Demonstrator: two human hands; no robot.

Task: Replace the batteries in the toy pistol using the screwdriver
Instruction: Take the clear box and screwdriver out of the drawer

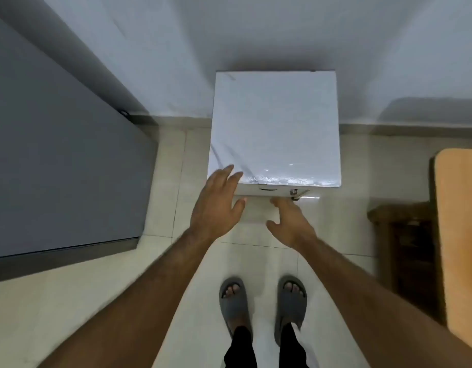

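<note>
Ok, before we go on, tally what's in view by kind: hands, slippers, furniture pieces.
Hands: 2, left hand and right hand, both open and empty
Grey slippers: 2, and
White cabinet: 1
Grey cabinet: 1
Total: 6
No toy pistol, screwdriver or batteries visible.

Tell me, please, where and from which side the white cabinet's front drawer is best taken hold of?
Probably at the dark recessed slot in the white cabinet's front face, just under the top's near edge, approached from the front and below. The right hand reaches towards that face, fingers open; the left hand is over the near left corner.
</note>
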